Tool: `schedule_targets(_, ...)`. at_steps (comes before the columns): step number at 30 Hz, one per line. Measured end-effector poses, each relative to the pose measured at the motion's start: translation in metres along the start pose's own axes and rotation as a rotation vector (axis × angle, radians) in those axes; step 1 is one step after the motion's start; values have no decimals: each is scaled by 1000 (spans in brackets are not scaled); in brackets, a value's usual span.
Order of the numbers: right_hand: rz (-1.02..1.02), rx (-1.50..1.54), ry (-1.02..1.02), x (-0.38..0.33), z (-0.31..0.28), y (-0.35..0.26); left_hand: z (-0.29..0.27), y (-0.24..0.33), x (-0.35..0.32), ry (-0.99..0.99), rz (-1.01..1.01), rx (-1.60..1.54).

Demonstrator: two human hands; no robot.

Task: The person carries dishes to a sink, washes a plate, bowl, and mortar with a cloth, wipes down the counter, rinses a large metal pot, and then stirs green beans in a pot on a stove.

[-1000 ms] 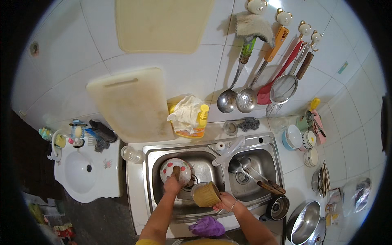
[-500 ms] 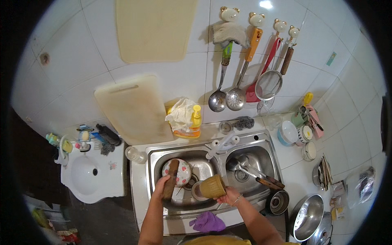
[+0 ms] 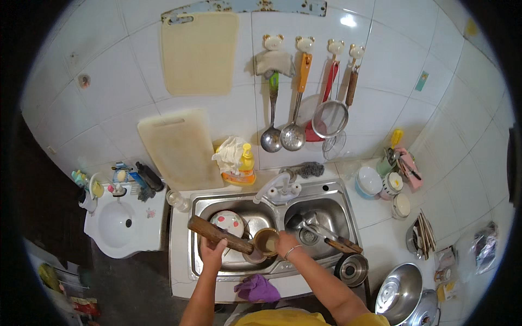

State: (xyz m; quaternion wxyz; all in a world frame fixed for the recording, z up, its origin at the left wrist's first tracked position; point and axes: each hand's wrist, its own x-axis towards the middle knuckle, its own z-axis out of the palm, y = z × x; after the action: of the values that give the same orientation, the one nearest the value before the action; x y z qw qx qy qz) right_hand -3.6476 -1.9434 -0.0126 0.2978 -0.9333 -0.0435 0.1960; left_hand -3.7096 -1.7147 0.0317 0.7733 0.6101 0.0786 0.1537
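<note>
My left hand point(image 3: 213, 250) is wrapped round a thick wooden pestle point(image 3: 209, 230), held slantwise over the left sink basin point(image 3: 200, 258). At its lower right end the pestle comes close to a tan mortar point(image 3: 266, 235); whether they touch I cannot tell. My right hand point(image 3: 286, 244) grips the mortar by its right side, with its mouth turned up so the inside shows. Below the pestle a white bowl with red fruit prints point(image 3: 227, 220) sits in the basin. A pale round dish point(image 3: 254, 257) shows partly under the mortar.
Long-handled utensils point(image 3: 331, 234) lie in the right basin, beside a dark pot point(image 3: 352, 270). The white faucet point(image 3: 278, 187) stands behind the divider. A purple cloth point(image 3: 258, 288) lies on the front edge. A steel bowl point(image 3: 399, 293) stands at right.
The mortar has turned from lying sideways to mouth up and shifted left. The pestle has swung from nearly upright to a slant toward the mortar. The view has tilted up.
</note>
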Motion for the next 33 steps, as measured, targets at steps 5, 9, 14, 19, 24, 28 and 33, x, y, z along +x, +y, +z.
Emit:
schedule_targets(5,-50,-117,-14,-18,-28,-18,33,9,-6,-290,-63,124)
schedule_targets(9,-25,-126,2,-29,-46,-22,49,-11,-2,-439,-18,234)
schedule_targets(14,-46,-133,87,-35,-56,-5,82,-15,-18,-520,-15,263)
schedule_targets(19,101,-84,111,-47,-85,23,112,-41,-13,-555,88,324)
schedule_targets(24,172,-106,104,-48,-121,94,178,-40,-18,-686,-56,35)
schedule_targets(28,166,-24,295,-60,-190,98,237,-44,-5,-784,-97,-91)
schedule_targets(33,239,5,425,-27,-263,171,349,-53,17,-885,-113,-75)
